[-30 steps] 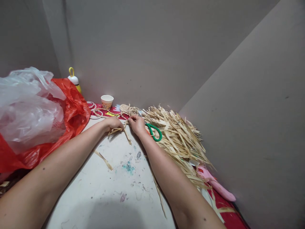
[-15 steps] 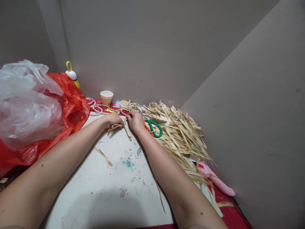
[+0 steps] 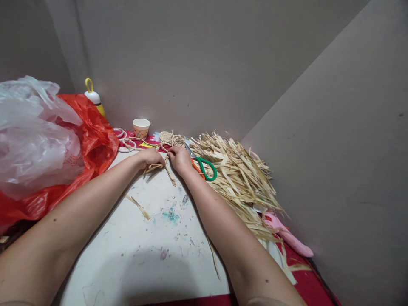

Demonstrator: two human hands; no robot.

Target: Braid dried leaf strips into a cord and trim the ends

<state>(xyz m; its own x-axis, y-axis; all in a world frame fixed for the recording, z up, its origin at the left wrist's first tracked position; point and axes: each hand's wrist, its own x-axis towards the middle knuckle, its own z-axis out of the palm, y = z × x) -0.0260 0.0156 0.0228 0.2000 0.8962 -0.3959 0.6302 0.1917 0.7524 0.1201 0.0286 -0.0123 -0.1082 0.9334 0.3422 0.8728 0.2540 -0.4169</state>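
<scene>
Two grey walls (image 3: 178, 63) meet behind the paint-stained white board (image 3: 153, 255).

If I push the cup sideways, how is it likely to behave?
The cup may tip easily, since it stands upright and narrows toward its base. It looks like thin paper, so probably light and easy to dent. Any contents are hidden.

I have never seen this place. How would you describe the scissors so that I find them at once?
Start at the big straw pile. At its left edge, beside the right hand, lie the scissors. Their green and orange handles stand out against the pale straw.
</scene>
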